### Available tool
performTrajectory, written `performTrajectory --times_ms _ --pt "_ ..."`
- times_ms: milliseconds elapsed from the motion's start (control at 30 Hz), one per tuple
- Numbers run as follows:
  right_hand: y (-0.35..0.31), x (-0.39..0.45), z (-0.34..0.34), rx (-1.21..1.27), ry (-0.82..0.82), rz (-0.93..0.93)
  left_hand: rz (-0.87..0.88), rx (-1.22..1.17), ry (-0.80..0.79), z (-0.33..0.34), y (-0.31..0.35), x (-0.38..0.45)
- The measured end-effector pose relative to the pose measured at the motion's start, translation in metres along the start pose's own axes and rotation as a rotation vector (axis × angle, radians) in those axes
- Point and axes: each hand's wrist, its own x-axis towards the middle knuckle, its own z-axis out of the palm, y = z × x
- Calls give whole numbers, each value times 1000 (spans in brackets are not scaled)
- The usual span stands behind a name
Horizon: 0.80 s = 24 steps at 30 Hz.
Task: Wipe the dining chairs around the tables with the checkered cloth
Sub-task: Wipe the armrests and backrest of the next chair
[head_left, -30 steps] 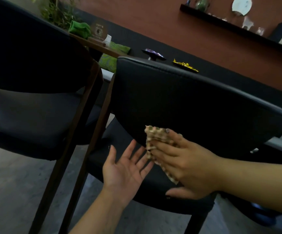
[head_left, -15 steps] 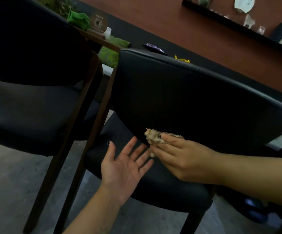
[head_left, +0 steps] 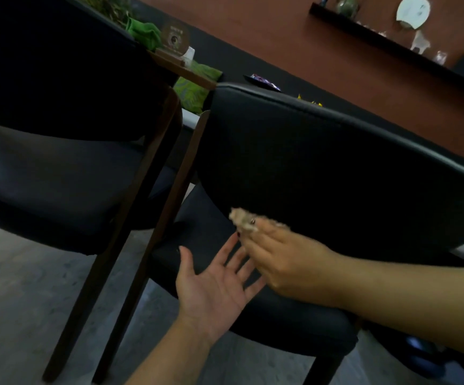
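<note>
Checkered cloth (head_left: pixel 243 220) bunched in right hand (head_left: pixel 286 262), wiping chair backrest (head_left: pixel 322 162) underside; left hand (head_left: pixel 214 284) spread, idle; seat seemingly pending.

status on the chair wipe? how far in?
Done: nothing is visibly finished; wiped and unwiped upholstery look the same. In hand: the right hand holds the bunched checkered cloth at the lower edge of the near chair backrest; the left hand is open, palm up, over its seat. Left: probably the chair on the left, with no cloth near it.
</note>
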Motion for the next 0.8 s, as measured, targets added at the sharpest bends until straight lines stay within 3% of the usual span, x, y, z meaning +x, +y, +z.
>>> performTrajectory --times_ms 67,100,233,333,433,567,633,800 --pt "-1 5 -1 2 -131 -132 -25 -5 -17 -4 3 3" --pt "8 10 -4 -18 -121 -105 -25 9 -6 -6 4 5" --pt "77 39 -24 -67 171 421 40 115 146 -8 3 20" --pt "108 56 -41 -7 173 626 93 183 239 2 -2 30" --pt "68 59 -28 -35 119 519 135 226 237 7 -7 39" --pt "18 53 -15 121 -192 -16 119 251 135 10 -11 39" --pt "31 57 -20 121 -229 -26 117 205 114 11 -15 42" --pt "117 75 -40 -129 37 512 134 90 154 8 -24 54"
